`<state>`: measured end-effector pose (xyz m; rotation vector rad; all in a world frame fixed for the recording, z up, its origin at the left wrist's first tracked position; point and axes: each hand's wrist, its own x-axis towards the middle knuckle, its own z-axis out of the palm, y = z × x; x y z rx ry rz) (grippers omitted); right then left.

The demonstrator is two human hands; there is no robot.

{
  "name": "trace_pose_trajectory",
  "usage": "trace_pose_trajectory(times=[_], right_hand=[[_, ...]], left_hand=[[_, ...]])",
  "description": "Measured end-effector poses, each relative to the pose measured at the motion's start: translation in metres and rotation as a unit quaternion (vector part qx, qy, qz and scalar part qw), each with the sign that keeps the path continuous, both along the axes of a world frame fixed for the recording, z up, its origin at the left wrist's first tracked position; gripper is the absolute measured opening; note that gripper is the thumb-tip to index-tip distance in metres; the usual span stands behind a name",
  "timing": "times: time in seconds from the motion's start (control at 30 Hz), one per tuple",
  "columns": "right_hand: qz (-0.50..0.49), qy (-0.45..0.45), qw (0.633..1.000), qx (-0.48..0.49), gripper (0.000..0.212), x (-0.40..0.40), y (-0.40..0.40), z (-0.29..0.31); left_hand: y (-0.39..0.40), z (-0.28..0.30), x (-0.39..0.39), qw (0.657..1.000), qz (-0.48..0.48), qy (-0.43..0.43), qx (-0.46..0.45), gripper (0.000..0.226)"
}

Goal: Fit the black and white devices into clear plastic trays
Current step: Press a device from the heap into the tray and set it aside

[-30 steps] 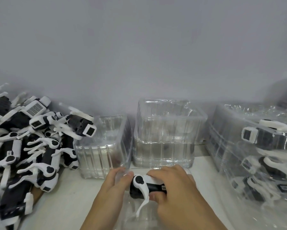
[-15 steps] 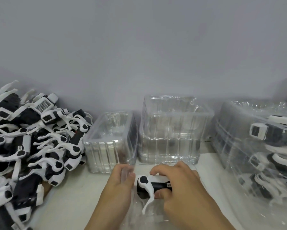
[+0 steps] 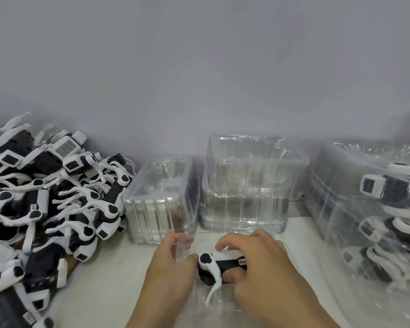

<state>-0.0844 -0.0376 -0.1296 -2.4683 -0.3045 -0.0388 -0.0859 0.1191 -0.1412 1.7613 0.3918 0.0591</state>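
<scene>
A black and white device (image 3: 217,266) lies between my two hands over a clear plastic tray (image 3: 184,245) at the bottom middle. My right hand (image 3: 258,263) grips the device from above, fingers curled over its body. My left hand (image 3: 173,263) pinches the tray's left wall, thumb against the plastic. The device's thin white arm points down toward me. Most of the tray is hidden under my hands.
A big heap of loose black and white devices (image 3: 45,204) fills the left. Two stacks of empty clear trays (image 3: 161,200) (image 3: 249,185) stand against the grey wall. Filled trays (image 3: 374,209) are stacked on the right.
The view has shifted a little, so the heap and tray stacks sit further right and lower. Both hands keep their hold on the tray and device, which have sunk slightly lower.
</scene>
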Motion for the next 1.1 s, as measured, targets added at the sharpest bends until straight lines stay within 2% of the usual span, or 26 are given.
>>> trace_pose_trajectory(times=[0.07,0.17,0.23,0.33,0.5,0.67,0.8,0.9,1.1], right_hand=[[0.009,-0.007,1.0,0.005,0.039,0.0,-0.002,-0.001],[0.03,-0.058,0.998,0.025,0.022,0.001,-0.001,0.001],[0.042,-0.085,0.995,0.032,0.024,0.001,0.0,0.004],[0.055,-0.077,0.996,0.001,0.004,0.002,0.002,0.006],[0.056,-0.078,0.995,-0.006,0.026,0.002,0.002,0.007],[0.023,-0.099,0.995,-0.003,0.019,0.003,0.004,0.005],[0.022,-0.095,0.995,0.001,0.018,0.002,0.004,0.004],[0.024,-0.089,0.996,0.002,0.019,0.003,0.002,0.005],[0.031,-0.066,0.997,0.03,0.021,0.001,-0.006,0.011]], left_hand=[[0.0,0.0,0.0,1.0,0.0,-0.001,-0.005,0.028],[0.0,0.0,-0.001,1.0,0.0,-0.004,-0.004,0.027],[0.0,0.0,-0.001,1.0,0.001,-0.003,-0.001,0.027],[-0.001,0.001,-0.001,1.0,0.001,-0.002,-0.002,0.028],[-0.002,0.003,-0.002,1.0,0.005,-0.008,0.004,0.029],[-0.004,0.001,-0.002,1.0,0.003,-0.018,0.012,0.022],[-0.005,0.006,-0.001,0.999,0.01,-0.012,-0.046,0.004],[-0.004,0.007,-0.002,0.998,-0.014,-0.014,-0.067,0.012],[-0.002,0.005,-0.006,0.999,-0.032,-0.011,-0.014,0.021]])
